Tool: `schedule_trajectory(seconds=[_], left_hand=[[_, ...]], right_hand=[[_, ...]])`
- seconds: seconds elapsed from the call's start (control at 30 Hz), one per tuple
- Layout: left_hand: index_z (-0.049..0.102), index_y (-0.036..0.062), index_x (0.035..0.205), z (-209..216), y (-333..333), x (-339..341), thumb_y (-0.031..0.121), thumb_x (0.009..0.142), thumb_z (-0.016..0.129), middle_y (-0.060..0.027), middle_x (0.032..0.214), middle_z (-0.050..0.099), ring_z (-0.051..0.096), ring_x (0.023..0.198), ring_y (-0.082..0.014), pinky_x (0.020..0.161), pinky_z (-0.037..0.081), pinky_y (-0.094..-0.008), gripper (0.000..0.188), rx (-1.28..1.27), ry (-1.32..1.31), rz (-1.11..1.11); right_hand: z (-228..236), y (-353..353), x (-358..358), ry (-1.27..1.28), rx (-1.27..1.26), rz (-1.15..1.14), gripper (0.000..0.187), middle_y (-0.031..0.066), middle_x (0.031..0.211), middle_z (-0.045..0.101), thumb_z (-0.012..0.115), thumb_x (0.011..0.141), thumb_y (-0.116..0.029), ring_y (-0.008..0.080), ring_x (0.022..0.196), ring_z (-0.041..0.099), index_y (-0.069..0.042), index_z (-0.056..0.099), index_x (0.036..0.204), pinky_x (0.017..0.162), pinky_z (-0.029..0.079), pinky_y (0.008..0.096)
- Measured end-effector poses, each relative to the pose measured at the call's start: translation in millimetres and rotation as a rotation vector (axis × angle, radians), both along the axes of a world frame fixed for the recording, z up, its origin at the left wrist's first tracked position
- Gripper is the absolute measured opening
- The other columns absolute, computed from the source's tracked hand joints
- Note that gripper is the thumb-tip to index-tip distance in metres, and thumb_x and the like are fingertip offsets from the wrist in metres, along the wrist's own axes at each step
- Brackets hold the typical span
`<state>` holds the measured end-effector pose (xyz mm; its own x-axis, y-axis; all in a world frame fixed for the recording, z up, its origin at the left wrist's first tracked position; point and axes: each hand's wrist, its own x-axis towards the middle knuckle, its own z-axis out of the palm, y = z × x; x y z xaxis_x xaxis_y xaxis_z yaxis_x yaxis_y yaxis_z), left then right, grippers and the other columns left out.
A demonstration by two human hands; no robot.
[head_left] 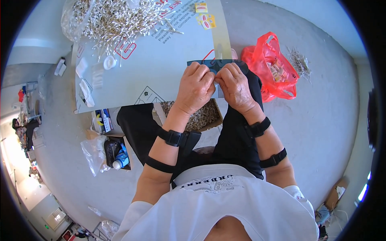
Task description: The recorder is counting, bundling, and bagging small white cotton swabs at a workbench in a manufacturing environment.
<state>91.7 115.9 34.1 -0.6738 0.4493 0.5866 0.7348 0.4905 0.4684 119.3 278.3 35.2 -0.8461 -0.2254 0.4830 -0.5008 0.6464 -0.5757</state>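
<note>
My left hand (196, 86) and my right hand (236, 87) meet at the table's near right corner, fingers bent and thumbs close together. Both are closed in a pinch; what lies between the fingertips is too small and hidden to name. Just behind the knuckles shows a dark, bluish see-through sheet (192, 63), partly covered by my hands. A big heap of cotton swabs (116, 24) spreads over the far left of the table (169, 76). On the far right edge are small yellow-and-white packets (207, 21).
A red plastic bag (263, 54) with small bundles stands right of the table, beside a pile of thin sticks (299, 63). Below the table edge is a box of swabs (205, 116). A white round lid-like piece (109, 62) and white strips (86, 93) lie left.
</note>
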Motion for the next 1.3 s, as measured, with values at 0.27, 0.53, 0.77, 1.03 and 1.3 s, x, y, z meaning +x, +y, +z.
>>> schedule_trajectory(seconds=[0.27,0.53,0.77,1.03,1.3], left_hand=[[0.053,0.0023,0.074,-3,-13,-4,-0.008,0.064,0.065,-0.0089,0.076,0.052,0.051,0.073,-0.0292,0.063,0.047,-0.0375,0.018,-0.043,0.004,0.008],[0.051,0.0026,0.070,0,-33,-4,-0.007,0.063,0.062,-0.0089,0.075,0.049,0.050,0.075,-0.0285,0.065,0.047,-0.0374,0.017,-0.093,0.009,0.023],[0.057,0.0033,0.080,11,-39,-8,-0.004,0.065,0.063,-0.0089,0.078,0.054,0.053,0.079,-0.0299,0.067,0.047,-0.0372,0.018,0.018,-0.140,0.082],[0.067,0.0003,0.078,-3,-8,-2,-0.001,0.070,0.076,-0.0040,0.080,0.060,0.061,0.078,-0.0160,0.068,0.050,-0.0283,0.012,0.373,-0.737,-0.007],[0.064,0.0007,0.076,-6,-7,-2,-0.003,0.071,0.071,-0.0010,0.074,0.062,0.057,0.070,-0.0079,0.068,0.049,-0.0227,0.010,0.546,-1.139,0.037]], right_hand=[[3,-1,-1,0.004,0.041,0.036,0.015,0.0125,0.081,0.050,0.063,0.075,0.001,0.0327,0.079,0.053,-0.002,0.051,0.082,0.072,0.046,0.0407],[4,-3,-1,-0.011,0.050,0.032,0.015,0.0124,0.081,0.051,0.064,0.075,0.001,0.0326,0.081,0.053,-0.002,0.051,0.081,0.073,0.047,0.0404],[0,3,-3,-0.026,-0.005,0.003,0.015,0.0120,0.083,0.053,0.065,0.076,0.001,0.0330,0.082,0.055,-0.003,0.053,0.083,0.072,0.048,0.0415],[2,0,0,-0.044,-0.038,0.002,0.012,0.0122,0.081,0.053,0.066,0.077,-0.001,0.0333,0.081,0.056,-0.003,0.056,0.082,0.070,0.048,0.0419],[4,0,8,-0.219,-0.199,-0.007,0.011,0.0135,0.081,0.055,0.065,0.077,0.001,0.0348,0.080,0.058,-0.002,0.056,0.083,0.068,0.048,0.0424]])
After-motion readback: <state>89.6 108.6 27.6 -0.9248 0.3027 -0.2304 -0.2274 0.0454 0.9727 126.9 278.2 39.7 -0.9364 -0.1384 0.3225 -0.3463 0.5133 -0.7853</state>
